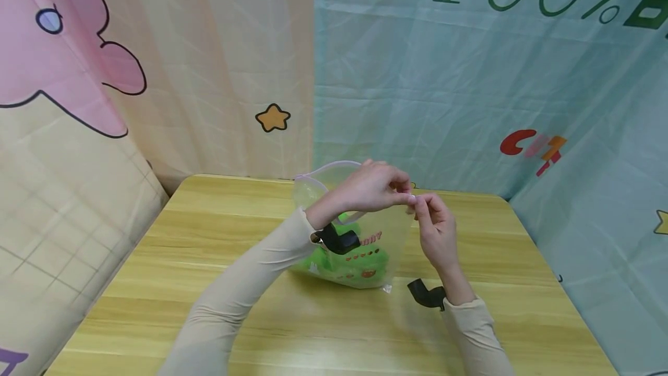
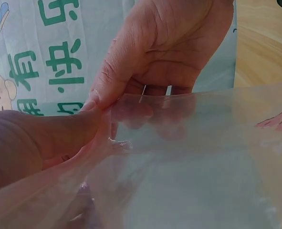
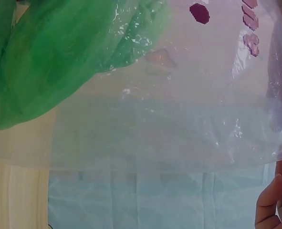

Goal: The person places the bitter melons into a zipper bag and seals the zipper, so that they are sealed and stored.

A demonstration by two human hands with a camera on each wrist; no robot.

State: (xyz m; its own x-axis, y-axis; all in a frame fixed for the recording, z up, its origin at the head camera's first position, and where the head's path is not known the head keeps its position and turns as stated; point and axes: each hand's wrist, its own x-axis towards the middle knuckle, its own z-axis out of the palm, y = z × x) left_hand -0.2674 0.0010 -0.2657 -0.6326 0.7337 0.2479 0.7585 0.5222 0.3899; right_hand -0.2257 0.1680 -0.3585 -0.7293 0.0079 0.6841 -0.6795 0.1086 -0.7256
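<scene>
A translucent zip-top bag [image 1: 399, 237] with printed lettering stands on the table, with soft-looking green contents [image 1: 373, 259] showing through its front. Its lilac-edged mouth gapes on the left side. At the upper right corner of the bag, my left hand [image 1: 367, 187] pinches the edge between thumb and fingers. My right hand [image 1: 438, 231] pinches the same corner, its fingertips right against the left ones around a small whitish bit. In the left wrist view the right hand [image 2: 164, 45] has fingers behind the clear plastic. The right wrist view has the green contents [image 3: 59, 62] up close.
The bag rests on a wood-grain table [image 1: 162, 283], near its back edge. Printed fabric curtains [image 1: 235, 62] hang behind and at both sides. Black curved mounts [image 1: 428, 295] sit on both wrists.
</scene>
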